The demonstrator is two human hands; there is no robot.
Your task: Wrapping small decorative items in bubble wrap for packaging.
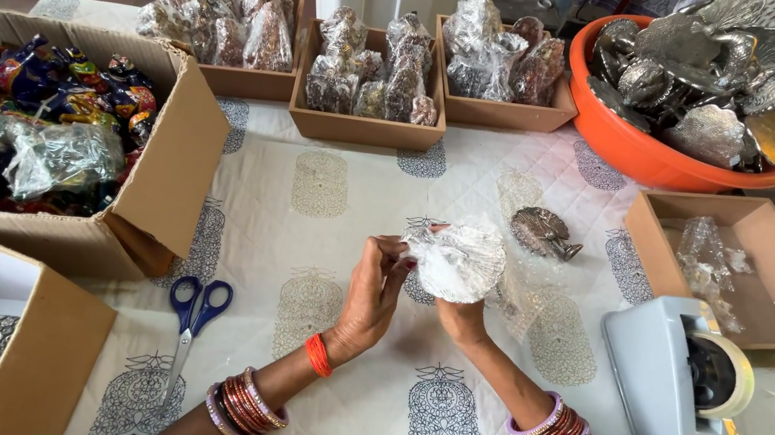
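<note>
Above the middle of the printed surface (331, 189), both hands close their grip on a silvery wrapped ornament (456, 257), left hand (375, 292) pinching its wrapping edge, right hand (461, 317) beneath. Just beyond lies a metal figurine (542, 231); scissors (192, 311) left, tape dispenser (677, 389) right.

1. We hold a plastic-wrapped silver ornament (455, 257) between our left hand (375, 292) and right hand (460, 317).
2. Blue-handled scissors (195, 314) lie left of us, a grey tape dispenser (681, 390) right.
</note>
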